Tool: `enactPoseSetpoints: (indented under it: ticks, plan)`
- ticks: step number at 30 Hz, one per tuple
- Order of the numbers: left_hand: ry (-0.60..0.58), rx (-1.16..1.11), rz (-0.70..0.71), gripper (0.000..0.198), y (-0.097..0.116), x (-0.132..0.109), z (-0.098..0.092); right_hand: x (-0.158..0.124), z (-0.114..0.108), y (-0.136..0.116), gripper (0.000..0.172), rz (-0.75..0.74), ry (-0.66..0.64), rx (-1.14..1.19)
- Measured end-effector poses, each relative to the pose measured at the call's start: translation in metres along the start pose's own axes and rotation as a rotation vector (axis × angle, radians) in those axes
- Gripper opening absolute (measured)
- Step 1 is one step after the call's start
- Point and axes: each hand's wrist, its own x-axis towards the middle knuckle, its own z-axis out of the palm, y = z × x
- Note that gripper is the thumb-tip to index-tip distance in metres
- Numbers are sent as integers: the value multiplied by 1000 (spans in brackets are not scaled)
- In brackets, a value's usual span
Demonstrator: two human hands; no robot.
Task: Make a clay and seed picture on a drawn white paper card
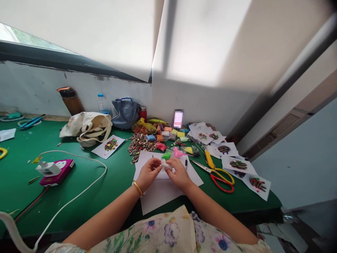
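Over white paper sheets (154, 198) on the green table, my left hand (149, 173) and my right hand (179, 173) meet around a small whitish, crinkled plastic packet (166, 165). Fingertips of both hands pinch it; what is inside cannot be made out. Just beyond my fingers lie a bright green clay packet (166, 155) and a pink clay packet (178, 152). A black pen (186, 164) rests on the paper beside my right hand. Farther back is a pile of striped sunflower seeds (139, 144) with several coloured clay packets (160, 138) beside it.
Scissors (219, 177) with red and yellow handles and a yellow utility knife (210, 160) lie on the right. Seed-decorated cards (238, 164) line the right edge. Leftward are another card (108, 147), a cloth bag (86, 126), a pink power box (58, 173) and a white cable (86, 189).
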Motion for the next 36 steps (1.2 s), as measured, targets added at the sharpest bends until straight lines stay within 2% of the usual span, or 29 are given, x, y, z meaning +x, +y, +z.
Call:
enactPoseSetpoints:
  ticks: [7,13,20,25,28,32,36]
  plan:
    - [-3,140,79,16,4,-7,2,0,-3,-8,21,-22,-28,-36]
    - [64,242,108,5,9,-8,3,-4,1,-10,26,-19,-46,-99]
    - [38,223,78,17,6,-9,2,-3,2,-10,25,-4,-27,-128]
    - [81,157,104,15,2,-7,3,-5,2,-10,26,-16,-43,-113]
    - [106,217,150,10,1,-7,0,-6,2,-6,29,10,-23,-81]
    - [55,263,165,12,0,-9,-1,-4,-1,-2,24,29,-8,-54]
    - [14,182,87,17,0,-10,4,-3,-1,-3,21,11,-35,-78]
